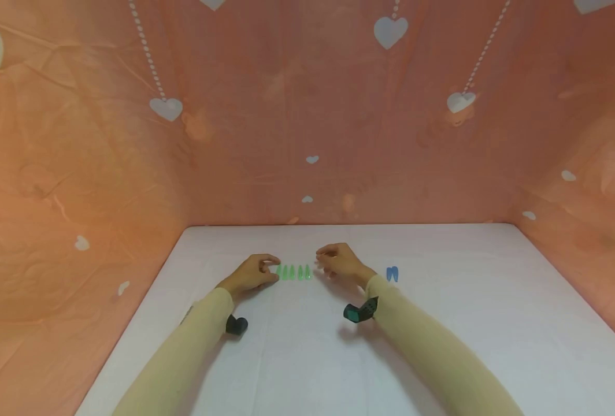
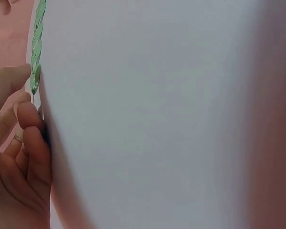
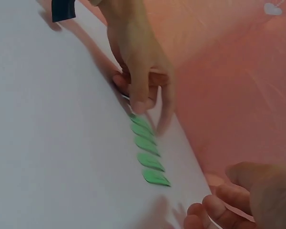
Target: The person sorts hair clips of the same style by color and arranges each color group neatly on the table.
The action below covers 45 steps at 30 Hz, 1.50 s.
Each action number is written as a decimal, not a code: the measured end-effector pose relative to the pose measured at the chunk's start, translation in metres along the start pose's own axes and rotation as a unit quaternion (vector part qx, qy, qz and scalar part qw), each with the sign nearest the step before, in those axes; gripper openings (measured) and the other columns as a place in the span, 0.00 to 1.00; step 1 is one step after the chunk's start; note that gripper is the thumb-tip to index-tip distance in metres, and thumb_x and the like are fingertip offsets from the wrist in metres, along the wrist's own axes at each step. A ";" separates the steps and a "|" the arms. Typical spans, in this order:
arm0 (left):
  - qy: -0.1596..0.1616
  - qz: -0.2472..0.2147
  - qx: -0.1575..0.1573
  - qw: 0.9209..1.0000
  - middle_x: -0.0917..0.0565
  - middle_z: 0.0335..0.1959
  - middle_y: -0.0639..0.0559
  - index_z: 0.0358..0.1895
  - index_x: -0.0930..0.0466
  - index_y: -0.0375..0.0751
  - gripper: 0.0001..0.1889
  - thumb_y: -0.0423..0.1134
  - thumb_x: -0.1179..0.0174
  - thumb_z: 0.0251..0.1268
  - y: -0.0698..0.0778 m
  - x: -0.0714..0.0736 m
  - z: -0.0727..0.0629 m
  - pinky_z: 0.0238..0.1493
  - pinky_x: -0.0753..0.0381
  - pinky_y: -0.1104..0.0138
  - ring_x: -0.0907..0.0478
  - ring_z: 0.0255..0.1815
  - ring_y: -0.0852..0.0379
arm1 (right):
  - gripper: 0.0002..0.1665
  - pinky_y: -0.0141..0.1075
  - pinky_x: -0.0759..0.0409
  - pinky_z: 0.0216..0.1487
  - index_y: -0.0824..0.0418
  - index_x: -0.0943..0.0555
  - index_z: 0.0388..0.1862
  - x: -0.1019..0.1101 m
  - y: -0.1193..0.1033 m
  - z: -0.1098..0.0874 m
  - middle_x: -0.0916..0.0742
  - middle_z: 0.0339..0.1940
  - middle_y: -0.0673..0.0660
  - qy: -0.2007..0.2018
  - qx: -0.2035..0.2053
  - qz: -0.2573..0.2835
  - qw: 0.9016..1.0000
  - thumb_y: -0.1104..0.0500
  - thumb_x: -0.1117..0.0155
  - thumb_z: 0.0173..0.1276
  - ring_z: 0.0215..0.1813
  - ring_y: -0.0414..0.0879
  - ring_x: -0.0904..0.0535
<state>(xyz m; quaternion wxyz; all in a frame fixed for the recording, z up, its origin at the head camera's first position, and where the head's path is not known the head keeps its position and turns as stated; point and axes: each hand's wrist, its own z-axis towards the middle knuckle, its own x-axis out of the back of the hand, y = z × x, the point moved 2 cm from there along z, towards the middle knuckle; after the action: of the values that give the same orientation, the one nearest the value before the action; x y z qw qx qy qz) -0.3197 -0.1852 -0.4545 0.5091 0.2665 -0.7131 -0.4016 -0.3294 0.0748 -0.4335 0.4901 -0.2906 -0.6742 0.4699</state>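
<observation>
Table (image 1: 297,346) is supporting green pieces (image 1: 292,272) | left hand (image 1: 250,273) is widely spanning one, perhaps steadying | right hand (image 1: 344,263) is hovering, seemingly empty

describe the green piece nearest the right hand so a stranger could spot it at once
Start with the white table, then find the row of slim green pieces running from the left hand toward the right hand. Go to the row's right-hand end, just short of that hand. The end green piece there is the one: its only green neighbour is on its left.
</observation>
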 end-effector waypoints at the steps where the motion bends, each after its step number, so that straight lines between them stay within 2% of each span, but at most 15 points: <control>1: 0.003 -0.009 0.003 1.000 0.27 0.21 0.57 0.64 0.25 0.34 0.24 0.32 0.35 0.66 0.000 0.000 0.000 0.24 0.33 0.73 0.34 0.18 0.63 | 0.21 0.32 0.19 0.30 0.72 0.21 0.61 0.003 -0.001 -0.002 0.13 0.51 0.68 0.000 0.003 -0.009 1.000 0.59 0.43 0.77 0.30 0.45 0.20; 6: 0.008 -0.047 0.019 0.999 0.26 0.22 0.55 0.64 0.25 0.34 0.22 0.32 0.37 0.67 0.000 0.001 -0.002 0.25 0.32 0.72 0.32 0.20 0.62 | 0.23 0.36 0.17 0.34 0.71 0.23 0.64 0.018 -0.003 -0.010 0.16 0.58 0.69 0.005 0.014 -0.045 0.999 0.58 0.43 0.78 0.36 0.52 0.16; 10: 0.015 -0.052 0.025 0.998 0.27 0.22 0.54 0.64 0.25 0.34 0.21 0.33 0.40 0.70 0.002 0.002 -0.001 0.26 0.31 0.71 0.31 0.21 0.61 | 0.23 0.39 0.17 0.34 0.71 0.23 0.64 0.029 -0.003 -0.015 0.16 0.59 0.70 0.007 0.029 -0.056 0.998 0.58 0.43 0.78 0.39 0.56 0.15; 17: 0.037 0.014 -0.004 0.999 0.25 0.25 0.51 0.61 0.22 0.35 0.17 0.36 0.42 0.73 0.014 0.004 0.004 0.27 0.29 0.70 0.29 0.19 0.60 | 0.23 0.45 0.14 0.41 0.71 0.23 0.64 0.050 -0.001 -0.027 0.17 0.59 0.71 0.002 0.055 -0.089 0.994 0.58 0.43 0.78 0.44 0.60 0.15; 23: 0.046 0.034 -0.030 0.998 0.22 0.29 0.47 0.59 0.21 0.33 0.17 0.35 0.41 0.71 0.029 -0.001 0.009 0.24 0.28 0.70 0.29 0.17 0.59 | 0.23 0.40 0.14 0.37 0.72 0.23 0.64 0.069 0.006 -0.035 0.17 0.60 0.71 0.001 0.065 -0.100 0.993 0.59 0.43 0.78 0.41 0.53 0.15; 26: 0.043 0.034 -0.035 0.998 0.21 0.30 0.45 0.59 0.21 0.33 0.17 0.35 0.40 0.71 0.036 -0.006 0.009 0.23 0.28 0.70 0.30 0.16 0.59 | 0.22 0.39 0.15 0.38 0.72 0.24 0.64 0.077 0.010 -0.038 0.17 0.59 0.71 0.006 0.066 -0.105 0.992 0.60 0.43 0.78 0.41 0.50 0.15; 34: 0.013 0.029 -0.049 0.998 0.18 0.36 0.41 0.60 0.21 0.35 0.16 0.36 0.40 0.72 0.050 -0.028 0.011 0.19 0.28 0.70 0.27 0.19 0.58 | 0.23 0.42 0.14 0.43 0.73 0.24 0.64 0.092 0.022 -0.048 0.18 0.61 0.72 0.021 0.066 -0.128 0.989 0.60 0.43 0.78 0.47 0.58 0.15; 38: 0.010 0.021 -0.048 0.999 0.18 0.38 0.42 0.59 0.20 0.37 0.16 0.37 0.40 0.72 0.057 -0.041 0.011 0.21 0.27 0.70 0.26 0.20 0.57 | 0.23 0.38 0.17 0.42 0.73 0.23 0.64 0.099 0.028 -0.055 0.17 0.60 0.72 0.034 0.063 -0.146 0.987 0.59 0.43 0.77 0.50 0.58 0.16; 41: 0.012 0.016 -0.048 0.999 0.17 0.38 0.43 0.58 0.19 0.38 0.15 0.37 0.39 0.72 0.060 -0.050 0.011 0.22 0.25 0.69 0.25 0.22 0.57 | 0.22 0.37 0.18 0.41 0.73 0.23 0.63 0.103 0.031 -0.061 0.17 0.60 0.72 0.037 0.060 -0.150 0.986 0.60 0.43 0.78 0.49 0.58 0.15; 45: 0.019 0.008 -0.051 0.998 0.15 0.40 0.42 0.57 0.19 0.39 0.15 0.38 0.39 0.71 0.066 -0.061 0.011 0.23 0.22 0.68 0.21 0.25 0.57 | 0.22 0.38 0.16 0.37 0.74 0.24 0.63 0.112 0.038 -0.066 0.17 0.58 0.73 0.035 0.059 -0.137 0.988 0.61 0.43 0.77 0.44 0.55 0.15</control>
<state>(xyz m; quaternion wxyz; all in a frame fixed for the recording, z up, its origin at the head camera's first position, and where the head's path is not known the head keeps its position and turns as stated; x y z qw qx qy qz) -0.3070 -0.0985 -0.4316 0.5387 0.2417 -0.6840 -0.4284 -0.3097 0.2076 -0.4195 0.5898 -0.1823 -0.6612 0.4263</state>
